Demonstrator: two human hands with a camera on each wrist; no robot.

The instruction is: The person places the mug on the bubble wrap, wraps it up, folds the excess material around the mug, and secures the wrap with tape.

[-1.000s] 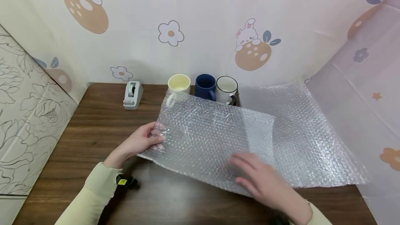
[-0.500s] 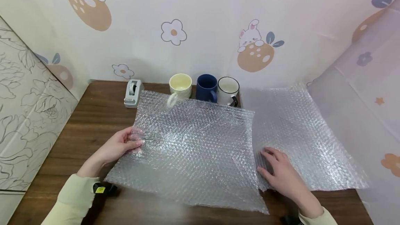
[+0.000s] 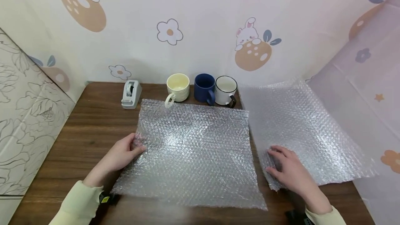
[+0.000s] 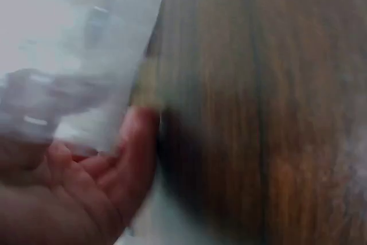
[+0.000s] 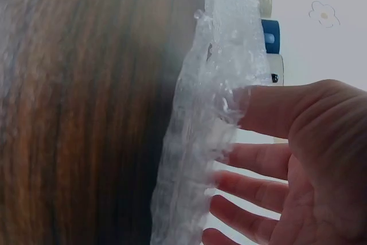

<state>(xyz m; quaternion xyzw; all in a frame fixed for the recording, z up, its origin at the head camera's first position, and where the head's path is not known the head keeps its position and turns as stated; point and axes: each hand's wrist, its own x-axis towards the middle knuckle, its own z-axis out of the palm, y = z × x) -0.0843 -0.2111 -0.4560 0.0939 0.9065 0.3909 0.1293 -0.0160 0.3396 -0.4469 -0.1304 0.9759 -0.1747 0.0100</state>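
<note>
while left hand (image 3: 123, 155) pinches bubble sheet (image 3: 197, 155), splayed right hand (image 3: 291, 171) touches another (image 3: 297, 124).

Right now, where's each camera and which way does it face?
Head: head-worn, facing forward and down at the table; left hand, right hand, sleeves show.
Left wrist: wrist-worn, facing bubble wrap and table; part of that hand shows.
Right wrist: wrist-worn, facing bubble wrap and table; thumb and fingers show.
Shared: head and right wrist show the blue mug.

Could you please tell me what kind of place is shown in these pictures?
Probably an indoor work corner, at home or in a small workshop; the pictures do not settle which. Bubble wrap and a tape dispenser are on a wood-grain table.
</note>
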